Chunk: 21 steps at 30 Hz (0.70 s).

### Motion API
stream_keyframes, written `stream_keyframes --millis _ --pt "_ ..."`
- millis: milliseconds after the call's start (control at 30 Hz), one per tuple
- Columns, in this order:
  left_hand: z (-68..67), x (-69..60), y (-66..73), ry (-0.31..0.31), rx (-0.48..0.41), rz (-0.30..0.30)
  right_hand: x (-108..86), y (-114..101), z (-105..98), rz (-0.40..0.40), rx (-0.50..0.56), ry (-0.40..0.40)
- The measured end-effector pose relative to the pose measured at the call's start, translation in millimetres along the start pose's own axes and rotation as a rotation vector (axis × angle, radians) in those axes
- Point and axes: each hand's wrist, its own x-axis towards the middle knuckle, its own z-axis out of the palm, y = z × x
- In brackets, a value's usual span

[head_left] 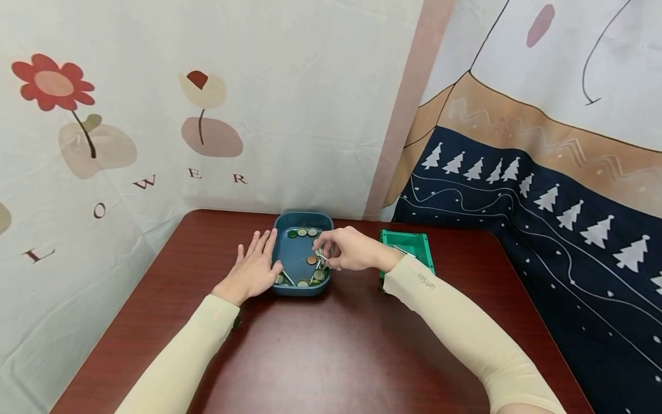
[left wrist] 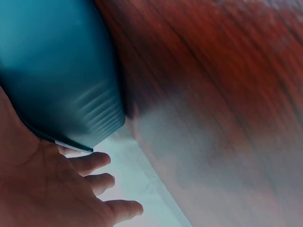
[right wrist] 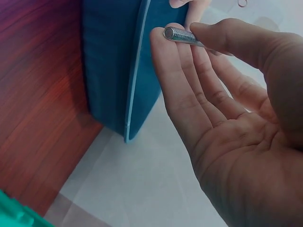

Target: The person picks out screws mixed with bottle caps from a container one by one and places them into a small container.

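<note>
A blue tray [head_left: 301,292] stands on the table with several round discs that look like bottle caps [head_left: 302,233] and several metal bolts [head_left: 288,278] inside. My left hand [head_left: 251,273] rests against the tray's left rim, its fingers straight and spread. Over the tray's right side, my right hand [head_left: 354,248] pinches a silver threaded bolt [right wrist: 182,35] between thumb and fingers. The bolt's head end is hidden by the fingers in the right wrist view. From below, the left wrist view shows my left palm [left wrist: 52,184] beside the tray's outer wall [left wrist: 71,71].
A green box [head_left: 421,244] sits to the right of the tray, partly behind my right forearm, with a silver bolt [head_left: 404,251] in it. Both stand on a reddish-brown table [head_left: 320,351]. Printed cloth [head_left: 310,115] hangs behind the table's far edge.
</note>
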Motion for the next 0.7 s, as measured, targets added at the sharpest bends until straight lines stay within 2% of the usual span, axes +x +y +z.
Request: stream_keyframes --millis 367,700 --pt "-1.2 -0.5 0.0 -0.002 -0.003 -0.001 -23.5 17 -7 0.025 0.070 0.078" --pt "-0.2 -0.2 -0.2 -0.008 -0.010 -0.001 -56.1 32 -18 0.116 0.180 0.152"
